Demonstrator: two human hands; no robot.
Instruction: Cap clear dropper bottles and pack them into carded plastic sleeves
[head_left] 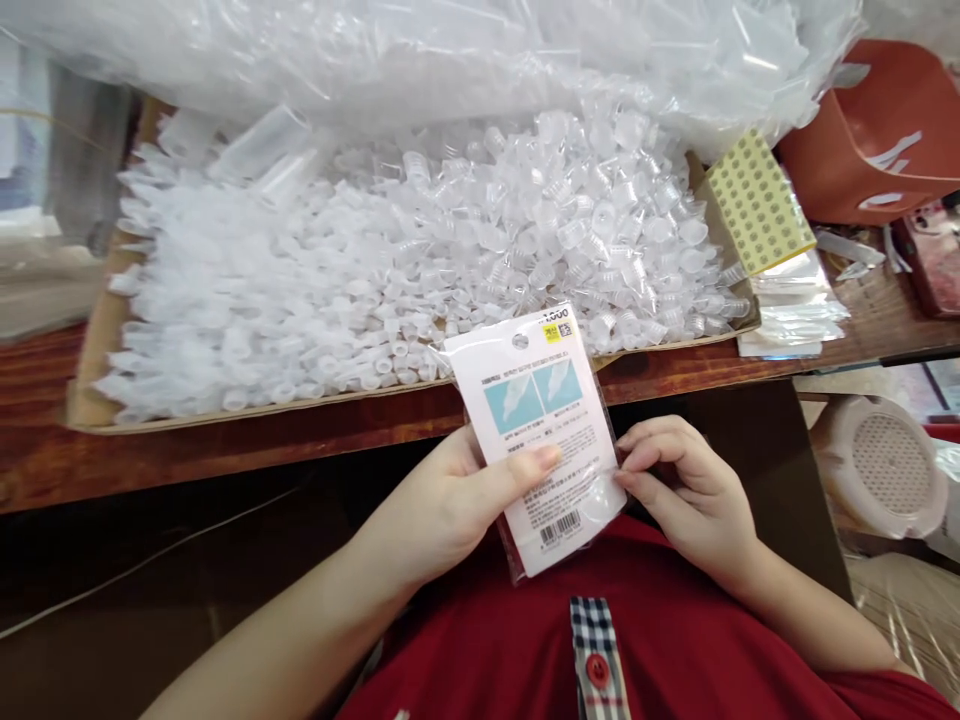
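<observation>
A white printed card in a clear plastic packet [566,445] is tilted in front of my red shirt, with a hang hole, two blue pictures and a barcode facing me. My left hand [469,490] grips it from the left, thumb flat across the front and fingers hidden behind. Thumb and fingertips of my right hand [694,490] are pinched together at the packet's right edge. Behind the packet, a shallow cardboard tray [94,385] is heaped with small translucent plastic nozzles [300,290] at left and clear threaded pieces [592,215] at right.
Large clear bags [450,60] bulge over the tray's back. Right of it are a yellow sticker sheet [761,200], a stack of clear sleeves [795,305] and an orange bin [892,130]. The wooden table edge [337,455] runs just beyond my hands. A round perforated stool [889,465] stands lower right.
</observation>
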